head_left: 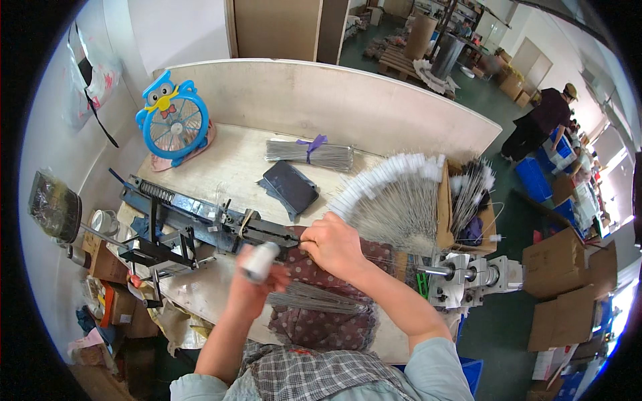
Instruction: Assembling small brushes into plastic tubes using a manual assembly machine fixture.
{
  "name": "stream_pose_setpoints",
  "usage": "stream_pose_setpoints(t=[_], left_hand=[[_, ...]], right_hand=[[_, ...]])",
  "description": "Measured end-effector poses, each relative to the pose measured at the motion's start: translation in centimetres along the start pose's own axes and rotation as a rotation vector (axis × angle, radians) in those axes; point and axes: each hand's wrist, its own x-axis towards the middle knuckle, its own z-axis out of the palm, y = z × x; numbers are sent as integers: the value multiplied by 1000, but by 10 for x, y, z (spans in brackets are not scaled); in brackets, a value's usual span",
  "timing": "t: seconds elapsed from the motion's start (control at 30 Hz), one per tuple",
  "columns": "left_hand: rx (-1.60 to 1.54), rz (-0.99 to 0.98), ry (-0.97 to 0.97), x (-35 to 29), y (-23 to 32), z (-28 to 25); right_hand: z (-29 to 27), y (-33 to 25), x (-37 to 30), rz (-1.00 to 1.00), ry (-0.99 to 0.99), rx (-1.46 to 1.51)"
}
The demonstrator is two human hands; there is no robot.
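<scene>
My left hand is closed around a white cylindrical brush head, blurred by motion, at the near side of a long black metal jig. At the jig's right end my right hand is closed in a pinch; what lies between its fingers is hidden. Below my hands a bundle of thin metal wires rests on a brown polka-dot cloth. Beyond my right hand, wire-stemmed brushes with white heads are spread in a fan on the table.
A blue toy-shaped fan stands at the far left. Wires tied with purple ribbon lie behind a dark pouch. A cardboard box of brushes and a metal shaft machine stand at right. A person bends over blue bins.
</scene>
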Motion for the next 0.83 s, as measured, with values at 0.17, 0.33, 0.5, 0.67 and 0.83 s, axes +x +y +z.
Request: stream_pose_setpoints(t=[0.17,0.33,0.5,0.67,0.83], left_hand=[[1347,189,-38,21,-23,13],[941,230,-70,17,-26,3],[239,174,-255,22,-54,21],[694,374,-269,44,-60,-2],[699,311,-348,29,-34,8]], right_hand=[[-1,5,-5,-9,8,-100],[-3,0,-11,-113,100,9],[-30,11,-63,-178,241,63],[14,34,-90,-86,67,99],[77,54,-60,-3,-71,-152]])
